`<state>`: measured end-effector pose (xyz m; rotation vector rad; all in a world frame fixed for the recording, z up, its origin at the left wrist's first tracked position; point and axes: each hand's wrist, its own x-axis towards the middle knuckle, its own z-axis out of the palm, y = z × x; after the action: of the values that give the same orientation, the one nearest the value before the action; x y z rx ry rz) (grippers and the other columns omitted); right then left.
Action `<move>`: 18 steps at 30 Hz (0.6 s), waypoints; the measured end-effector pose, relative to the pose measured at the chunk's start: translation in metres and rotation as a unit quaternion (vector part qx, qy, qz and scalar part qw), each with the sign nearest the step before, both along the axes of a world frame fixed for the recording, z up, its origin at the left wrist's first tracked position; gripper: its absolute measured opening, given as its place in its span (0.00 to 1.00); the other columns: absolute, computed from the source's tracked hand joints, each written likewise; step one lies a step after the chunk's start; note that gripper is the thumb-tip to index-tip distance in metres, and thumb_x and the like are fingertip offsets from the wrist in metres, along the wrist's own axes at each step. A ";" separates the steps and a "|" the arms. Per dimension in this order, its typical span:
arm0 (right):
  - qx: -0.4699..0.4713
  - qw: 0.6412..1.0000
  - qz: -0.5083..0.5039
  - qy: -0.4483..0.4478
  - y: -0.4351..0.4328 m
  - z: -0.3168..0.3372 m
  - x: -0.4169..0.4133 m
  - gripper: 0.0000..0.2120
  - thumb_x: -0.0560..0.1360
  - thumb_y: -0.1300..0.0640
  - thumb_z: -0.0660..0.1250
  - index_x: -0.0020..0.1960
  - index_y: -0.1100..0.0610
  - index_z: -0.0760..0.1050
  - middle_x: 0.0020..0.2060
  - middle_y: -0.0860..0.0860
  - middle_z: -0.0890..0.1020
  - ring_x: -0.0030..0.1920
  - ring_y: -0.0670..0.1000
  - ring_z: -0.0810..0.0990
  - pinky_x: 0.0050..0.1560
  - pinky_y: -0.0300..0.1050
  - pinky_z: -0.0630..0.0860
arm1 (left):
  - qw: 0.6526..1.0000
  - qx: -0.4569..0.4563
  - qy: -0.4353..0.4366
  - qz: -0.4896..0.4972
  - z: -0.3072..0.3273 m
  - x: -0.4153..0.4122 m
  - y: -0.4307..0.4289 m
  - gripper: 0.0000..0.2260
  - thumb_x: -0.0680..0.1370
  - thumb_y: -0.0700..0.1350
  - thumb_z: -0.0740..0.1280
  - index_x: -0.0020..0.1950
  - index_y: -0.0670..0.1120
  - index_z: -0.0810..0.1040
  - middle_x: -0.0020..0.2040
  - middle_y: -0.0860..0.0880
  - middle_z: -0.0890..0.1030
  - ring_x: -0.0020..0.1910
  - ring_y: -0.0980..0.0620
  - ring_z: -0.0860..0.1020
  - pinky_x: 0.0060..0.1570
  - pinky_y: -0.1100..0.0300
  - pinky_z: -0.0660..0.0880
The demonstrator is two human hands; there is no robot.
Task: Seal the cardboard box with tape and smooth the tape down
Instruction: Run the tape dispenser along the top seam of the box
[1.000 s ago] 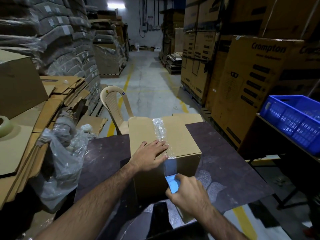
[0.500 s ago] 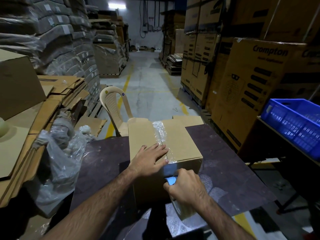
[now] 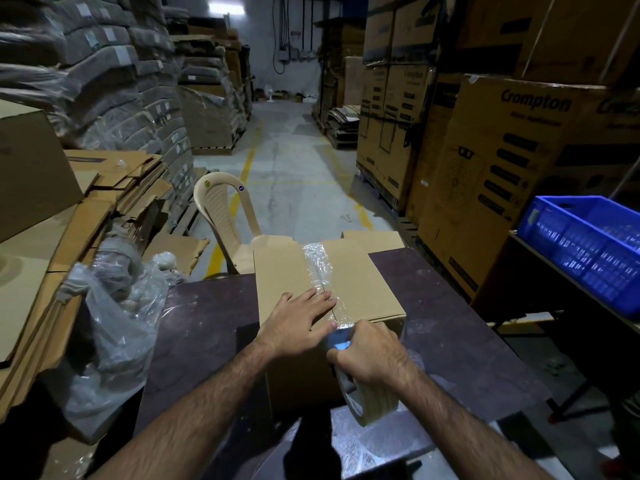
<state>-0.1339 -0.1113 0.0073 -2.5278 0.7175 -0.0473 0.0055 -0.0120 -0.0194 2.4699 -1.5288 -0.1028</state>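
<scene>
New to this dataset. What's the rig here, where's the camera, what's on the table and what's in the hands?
There is no robot: a person works with bare hands, and the single wide-angle camera sits on their head, looking forward and down.

On the dark table stands a cardboard box with a strip of clear tape running along its top seam. The left hand lies flat on the box top, its fingers on the tape. The right hand grips a tape roll with a small blue piece at the box's near top edge.

A crumpled plastic bag lies at the table's left. A chair stands behind the box, and a blue crate on a stand to the right.
</scene>
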 end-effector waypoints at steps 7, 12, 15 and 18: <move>-0.001 1.000 0.001 0.002 -0.001 -0.001 0.000 0.18 0.64 0.40 0.65 0.41 0.55 0.76 0.34 0.49 0.78 0.35 0.49 0.77 0.33 0.39 0.71 | 1.000 0.010 0.004 0.000 0.002 -0.001 0.000 0.24 0.81 0.59 0.53 0.77 0.55 0.57 0.78 0.56 0.55 0.77 0.56 0.51 0.74 0.46 0.47; 0.006 1.000 -0.027 0.002 0.000 0.002 0.006 0.18 0.63 0.40 0.65 0.39 0.56 0.76 0.33 0.49 0.78 0.34 0.50 0.76 0.29 0.38 0.66 | 1.000 0.014 0.011 -0.001 0.003 0.000 0.000 0.25 0.81 0.59 0.53 0.77 0.55 0.57 0.79 0.56 0.55 0.77 0.56 0.50 0.75 0.45 0.47; 0.022 0.999 -0.043 0.003 -0.001 0.002 0.006 0.21 0.62 0.39 0.65 0.40 0.57 0.79 0.35 0.50 0.80 0.37 0.52 0.78 0.29 0.39 0.66 | 1.000 0.016 0.023 -0.002 0.001 0.001 0.000 0.25 0.81 0.59 0.53 0.77 0.55 0.57 0.79 0.56 0.55 0.77 0.56 0.50 0.75 0.44 0.46; 0.050 0.997 -0.061 -0.013 -0.005 -0.002 0.002 0.26 0.59 0.36 0.64 0.41 0.57 0.80 0.37 0.52 0.82 0.41 0.55 0.81 0.32 0.39 0.67 | 1.000 0.009 0.017 0.003 0.000 0.002 -0.001 0.25 0.81 0.59 0.52 0.77 0.56 0.57 0.78 0.56 0.56 0.77 0.56 0.51 0.75 0.44 0.47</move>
<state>-0.1318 -0.1161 0.0054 -2.3825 0.8429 -0.0849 0.0077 -0.0132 -0.0192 2.4745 -1.5122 -0.1583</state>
